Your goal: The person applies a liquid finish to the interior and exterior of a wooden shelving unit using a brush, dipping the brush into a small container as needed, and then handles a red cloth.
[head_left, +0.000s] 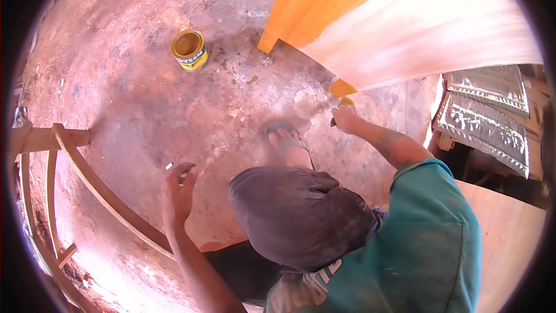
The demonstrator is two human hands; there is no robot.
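Observation:
My right hand (347, 119) is closed around a paintbrush, whose dark handle end (333, 122) pokes out beside my fingers. Its yellow-coated bristles (346, 101) are at the small yellow-painted foot (341, 88) of a wooden panel (428, 29). Orange-yellow paint covers the panel's left part, while the rest is pale with a light sheen. Off to the left, my left hand (180, 188) is raised with curled fingers, and a short white cigarette (169, 166) sticks out of them. An open yellow paint can (190, 50) stands on the floor beyond my hands, its inside coated in yellow-brown.
A wooden frame with curved-looking slats (104, 194) stands at the left. At the right are clear plastic-like sheets (486, 124) over a wooden structure, above a pale board (504, 226). Dark drips (252, 80) spot the concrete floor near the can. My sandalled foot (289, 139) is below the panel.

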